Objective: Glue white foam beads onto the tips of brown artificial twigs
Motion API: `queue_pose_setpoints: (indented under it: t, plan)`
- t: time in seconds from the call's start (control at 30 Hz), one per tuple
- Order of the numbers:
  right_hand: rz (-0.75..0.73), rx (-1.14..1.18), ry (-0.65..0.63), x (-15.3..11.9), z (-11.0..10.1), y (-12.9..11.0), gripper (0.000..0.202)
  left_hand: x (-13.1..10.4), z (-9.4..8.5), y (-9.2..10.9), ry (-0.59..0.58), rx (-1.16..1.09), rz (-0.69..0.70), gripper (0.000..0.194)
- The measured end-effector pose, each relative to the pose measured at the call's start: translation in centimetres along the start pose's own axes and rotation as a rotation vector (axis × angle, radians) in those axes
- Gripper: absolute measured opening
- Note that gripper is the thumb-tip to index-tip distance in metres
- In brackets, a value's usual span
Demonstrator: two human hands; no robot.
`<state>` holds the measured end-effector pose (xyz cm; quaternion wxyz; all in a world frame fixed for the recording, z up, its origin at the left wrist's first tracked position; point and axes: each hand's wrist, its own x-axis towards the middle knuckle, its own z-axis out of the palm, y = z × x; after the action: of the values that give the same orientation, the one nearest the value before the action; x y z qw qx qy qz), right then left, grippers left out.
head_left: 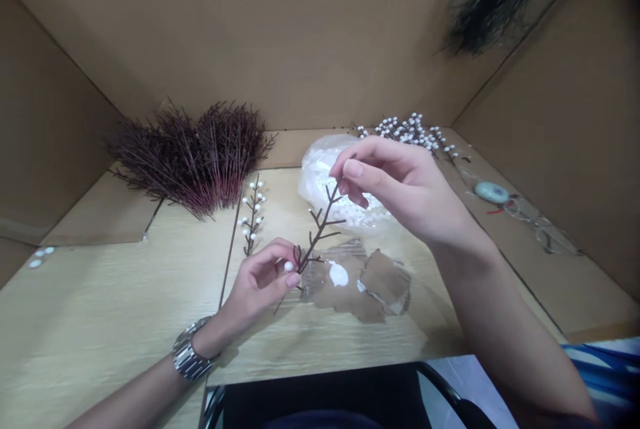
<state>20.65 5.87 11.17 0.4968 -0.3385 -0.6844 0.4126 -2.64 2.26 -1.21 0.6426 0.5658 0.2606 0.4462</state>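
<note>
The left hand [264, 278] pinches a dark twig [321, 229] low down, fingers closed — a white ball [289, 266] beside the thumb. The right hand's [403, 179] fingers nip its upper end.

One left hand [265, 275], one right hand [400, 182]. One watch [193, 349]. One twig [325, 219] held, with one bead [289, 266] near its lower end. One beaded sprig [258, 207] lying singly; one heap of sprigs [411, 129], too tangled to count. Three loose beads [35, 263] at far left. One bag [317, 165], contents uncountable. At least two cardboard scraps [387, 279]. Dark stems [195, 149], too many to count.
</note>
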Motion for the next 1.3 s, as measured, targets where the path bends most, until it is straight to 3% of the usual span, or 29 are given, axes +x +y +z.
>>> queue_pose_setpoints:
  t: [0.3,0.5,0.73,0.8,1.0,1.13,1.3]
  plan:
    - [-0.011,-0.049,0.019,0.2,0.3,-0.4,0.016,0.4,-0.7,-0.1,0.008,0.097,0.093,0.007]
    - [0.008,-0.013,0.038,-0.1,0.3,-0.1,0.013,0.5,-0.7,0.1,-0.018,0.118,0.054,0.006]
    - [0.116,0.051,0.217,-3.0,-0.6,3.4,0.008,0.2,-0.6,-0.2,0.018,0.066,0.006,0.007]
    - [0.216,0.074,0.194,-4.2,-0.1,4.7,0.01,0.2,-0.6,-0.4,0.034,0.048,0.004,0.007]
    - [0.445,0.263,-0.04,-6.9,2.8,6.6,0.015,0.2,-0.6,-0.3,0.08,0.051,-0.032,0.01]
    - [0.45,0.257,-0.068,-7.3,3.9,6.6,0.014,0.0,-0.5,0.1,0.103,0.08,-0.032,0.012]
    - [0.354,0.194,-0.034,-7.3,4.2,6.5,0.011,-0.1,-0.4,0.2,0.122,0.119,-0.044,0.012]
